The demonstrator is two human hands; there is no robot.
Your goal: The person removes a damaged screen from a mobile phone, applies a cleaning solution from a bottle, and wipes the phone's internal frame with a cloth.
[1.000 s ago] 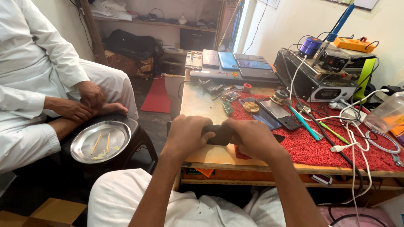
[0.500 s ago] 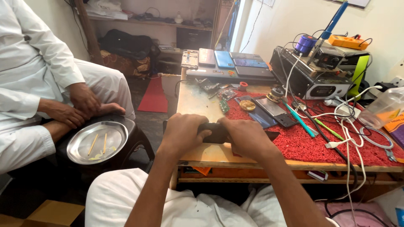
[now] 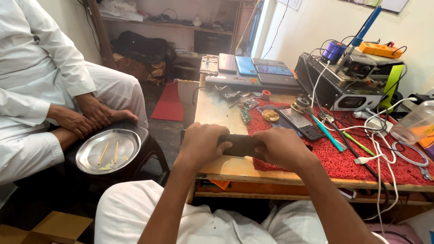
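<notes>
Steel plate [image 3: 107,151] on stool beside seated person, far left; left hand [image 3: 202,145] and right hand [image 3: 282,149] both clamp dark phone [image 3: 239,145] over wooden bench [image 3: 217,113] edge; step, by judgement: gripping, prying casing; next needs steady, even pressure; red mat [image 3: 361,158], cables right.

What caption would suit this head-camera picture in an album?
Both hands, left hand and right hand, grip a dark phone at a cluttered workbench.

1. A dark, flat, rectangular phone-like slab [image 3: 240,145] is held level, long side across the view.
2. Both ends are covered by hands; only the middle is seen.
3. It is positioned above the near edge of the wooden workbench [image 3: 217,113], beside a red bristly mat [image 3: 343,158].
</notes>
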